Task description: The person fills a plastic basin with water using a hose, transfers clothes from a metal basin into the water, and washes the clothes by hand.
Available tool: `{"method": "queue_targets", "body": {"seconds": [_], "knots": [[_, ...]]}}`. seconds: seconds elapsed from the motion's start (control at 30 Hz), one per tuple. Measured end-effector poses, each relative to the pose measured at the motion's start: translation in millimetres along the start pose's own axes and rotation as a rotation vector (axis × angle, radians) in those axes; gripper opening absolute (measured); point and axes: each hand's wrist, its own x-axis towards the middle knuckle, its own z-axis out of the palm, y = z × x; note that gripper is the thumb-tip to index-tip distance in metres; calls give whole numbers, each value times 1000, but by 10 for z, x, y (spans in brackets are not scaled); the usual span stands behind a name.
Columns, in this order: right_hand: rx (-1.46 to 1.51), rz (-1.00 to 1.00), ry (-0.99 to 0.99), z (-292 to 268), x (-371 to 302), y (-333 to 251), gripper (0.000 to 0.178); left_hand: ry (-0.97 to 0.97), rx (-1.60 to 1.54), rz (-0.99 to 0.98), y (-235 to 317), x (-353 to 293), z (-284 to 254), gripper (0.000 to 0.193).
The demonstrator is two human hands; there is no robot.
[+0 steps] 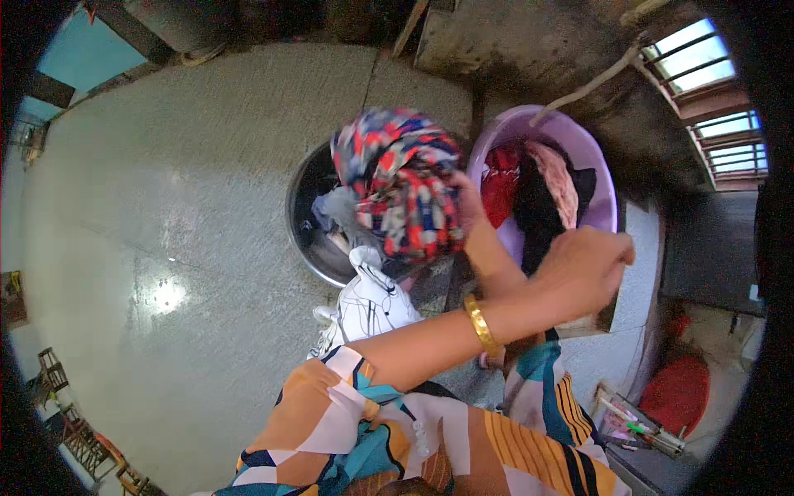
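I see my left hand (583, 269) crossing over to the right, fingers curled down over the near rim of the purple basin (600, 178), closed on a dark garment (538, 211) that lies inside with red and pink clothes. My right hand (467, 207) is mostly hidden behind the multicoloured patterned cloth (397, 182) it grips and lifts; I cannot tell how its fingers lie. That cloth hangs over the metal basin (302, 219), just left of both hands. A white wrung cloth (368, 302) lies below them. A gold bangle (480, 324) circles the left wrist.
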Motion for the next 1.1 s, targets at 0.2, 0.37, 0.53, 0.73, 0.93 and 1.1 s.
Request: {"method": "queue_targets", "body": {"seconds": [0.2, 0.37, 0.53, 0.73, 0.93, 1.1], "knots": [[437, -213, 17, 4, -1294, -1447, 43, 347, -215, -36, 129, 99, -180, 11], [367, -346, 261, -51, -2192, -1889, 41, 313, -414, -275, 31, 109, -292, 22], [330, -370, 280, -176, -2681, -1650, 34, -289, -451, -516, -45, -147, 177, 67], [-123, -635, 709, -635, -3048, -1512, 35, -48, -717, -670, -291, -133, 575, 30], [644, -685, 574, -1445, -3516, -1330, 37, 80, -1330, -542, 26, 367, 266, 41], [-309, -134, 552, -988, -3801, -1354, 39, 228, -1137, -264, 534, 693, 195, 46]]}}
